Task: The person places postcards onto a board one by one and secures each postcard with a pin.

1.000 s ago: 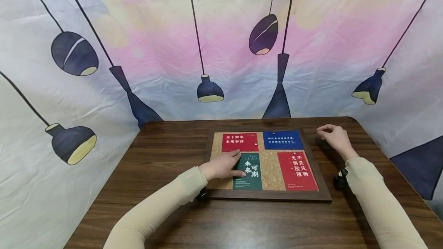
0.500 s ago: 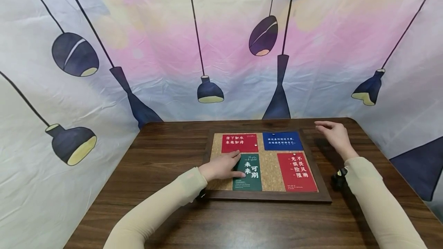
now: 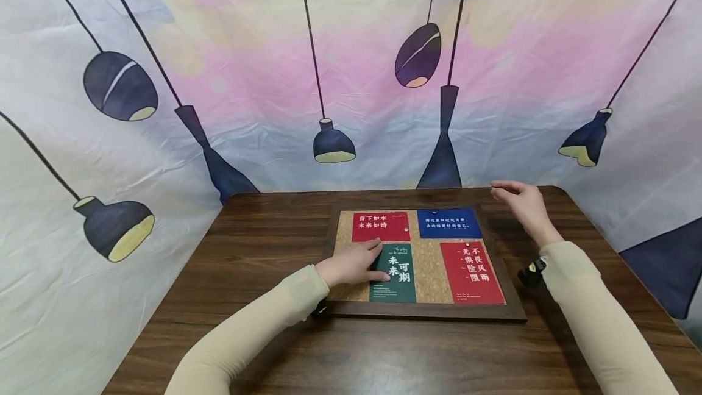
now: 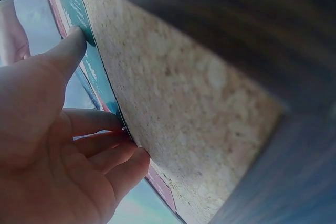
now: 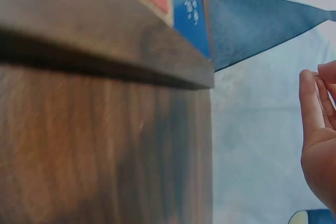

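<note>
My left hand [image 3: 351, 263] lies spread on the green card [image 3: 399, 288] and the cork board [image 3: 430, 282], fingertips near the red card [image 3: 381, 220] above. In the left wrist view, its thumb touches the green card and its other fingertips meet the cork. Past the board's far right corner, my right hand [image 3: 526, 205] is raised above the table. Its thumb and index fingertips [image 5: 306, 80] come close together; whether something tiny sits between them is too small to tell. The dark wooden frame [image 3: 428, 309] surrounds the cork.
A blue card [image 3: 448, 224] and another red card [image 3: 471, 288] lie on the board's right half. Small pins show on these and the upper red card. The brown wood table [image 3: 247, 249] ends at a hanging cloth [image 3: 373, 90] printed with lamps.
My right hand has risen and shifted slightly left, toward the board, its index finger straightening. The left hand stays on the green card, and the cards keep their places.
</note>
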`<move>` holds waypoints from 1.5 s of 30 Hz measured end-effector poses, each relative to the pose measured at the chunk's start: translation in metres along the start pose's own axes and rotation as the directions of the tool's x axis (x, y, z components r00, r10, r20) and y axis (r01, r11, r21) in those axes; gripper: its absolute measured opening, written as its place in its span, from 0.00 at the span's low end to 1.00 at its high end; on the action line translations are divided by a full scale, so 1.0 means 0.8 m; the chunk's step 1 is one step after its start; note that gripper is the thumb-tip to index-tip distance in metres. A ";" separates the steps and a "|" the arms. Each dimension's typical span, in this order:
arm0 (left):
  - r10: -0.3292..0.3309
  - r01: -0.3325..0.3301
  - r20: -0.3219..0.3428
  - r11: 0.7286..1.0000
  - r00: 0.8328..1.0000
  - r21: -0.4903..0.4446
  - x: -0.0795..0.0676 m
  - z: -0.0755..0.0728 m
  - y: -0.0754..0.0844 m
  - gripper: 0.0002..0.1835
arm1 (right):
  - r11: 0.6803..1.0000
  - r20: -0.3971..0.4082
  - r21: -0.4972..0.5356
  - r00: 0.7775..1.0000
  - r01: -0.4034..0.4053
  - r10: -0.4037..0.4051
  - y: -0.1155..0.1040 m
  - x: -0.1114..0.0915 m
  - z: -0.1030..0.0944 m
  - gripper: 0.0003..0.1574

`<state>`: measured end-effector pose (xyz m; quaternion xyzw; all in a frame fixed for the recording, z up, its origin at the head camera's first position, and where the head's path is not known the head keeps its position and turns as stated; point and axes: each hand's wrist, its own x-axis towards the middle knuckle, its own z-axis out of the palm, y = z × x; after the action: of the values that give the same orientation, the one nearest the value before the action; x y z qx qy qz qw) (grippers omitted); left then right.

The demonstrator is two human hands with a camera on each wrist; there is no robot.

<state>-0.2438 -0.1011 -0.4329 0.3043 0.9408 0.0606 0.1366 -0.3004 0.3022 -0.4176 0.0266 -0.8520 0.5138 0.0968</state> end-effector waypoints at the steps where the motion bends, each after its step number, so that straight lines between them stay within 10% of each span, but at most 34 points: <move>1: 0.000 0.000 0.000 1.000 1.000 -0.001 0.000 0.000 0.000 0.46 | 1.000 0.001 0.005 1.000 -0.002 0.002 -0.003 0.002 0.001 0.32; 26: 0.007 -0.007 0.006 1.000 1.000 -0.016 0.001 -0.001 0.000 0.46 | 0.987 0.089 0.114 0.988 0.113 -0.123 -0.100 0.017 0.058 0.27; 45: 0.002 -0.002 0.013 1.000 1.000 -0.009 0.000 -0.001 0.002 0.46 | 0.943 0.265 0.217 0.915 0.252 -0.306 -0.142 -0.011 0.113 0.19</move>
<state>-0.2434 -0.1002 -0.4316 0.3052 0.9392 0.0632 0.1439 -0.2874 0.1686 -0.3612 0.2331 -0.7949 0.5589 0.0384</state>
